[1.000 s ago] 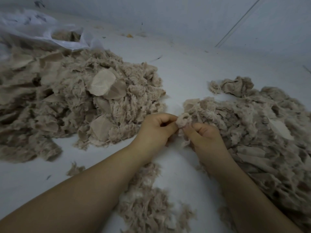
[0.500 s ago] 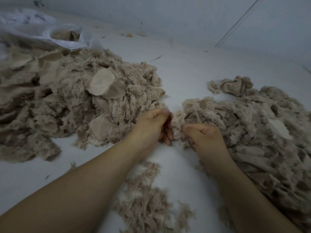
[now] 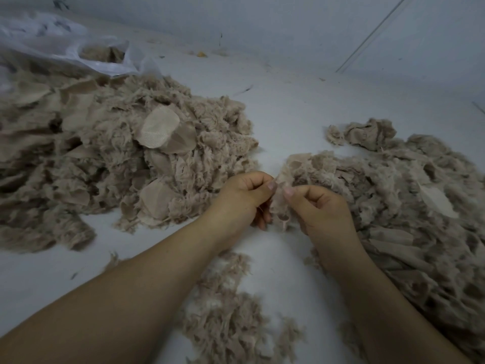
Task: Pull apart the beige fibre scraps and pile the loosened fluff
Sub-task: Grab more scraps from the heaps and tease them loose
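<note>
My left hand (image 3: 245, 198) and my right hand (image 3: 321, 208) meet at the middle of the view, thumbs close together. Both pinch one small beige fibre scrap (image 3: 280, 203) that hangs between them. A large heap of beige fibre scraps (image 3: 112, 158) with flat woven patches lies to the left. A second heap of scraps (image 3: 409, 206) spreads to the right, touching my right hand. A smaller patch of loosened fluff (image 3: 223, 311) lies on the white surface between my forearms.
A white plastic bag (image 3: 78, 48) with some beige fibre inside lies at the back left, behind the left heap. A pale wall (image 3: 288, 27) runs along the back. Bare white surface (image 3: 288, 109) shows between the two heaps.
My left hand's fingers, spread half a second ago, have curled back in. Both thumbs now pinch the scrap close together. The heaps have not moved.
</note>
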